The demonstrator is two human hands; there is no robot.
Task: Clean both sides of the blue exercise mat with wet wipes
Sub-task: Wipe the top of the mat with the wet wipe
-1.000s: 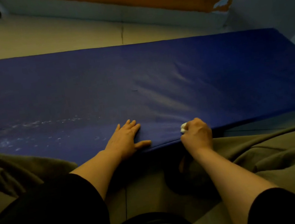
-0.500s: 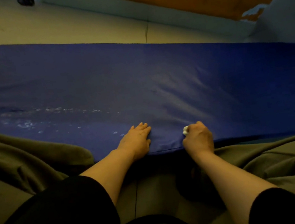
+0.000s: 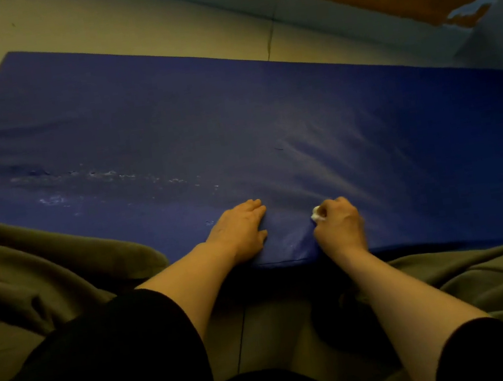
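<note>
On the floor (image 3: 129, 20), the blue exercise mat (image 3: 265, 117) lies flat, its long side running left to right in front of a seated person. Left hand (image 3: 239, 230): palm down near the mat's near edge, fingers (image 3: 254, 206) straight and close together, pressing on the surface and grasping nothing. Right hand (image 3: 341, 226): just beside the left, knuckles up, fingers clenched round a small white wet wipe (image 3: 316, 214), of which only a crumpled bit shows at the thumb side; the fist rests on the mat. Pale specks and streaks (image 3: 106, 178) mark the mat surface to the left of the hands. Olive-grey fabric (image 3: 45, 271) lies bunched along the near edge on both sides. Black sleeves (image 3: 106, 365) cover the upper arms.
</note>
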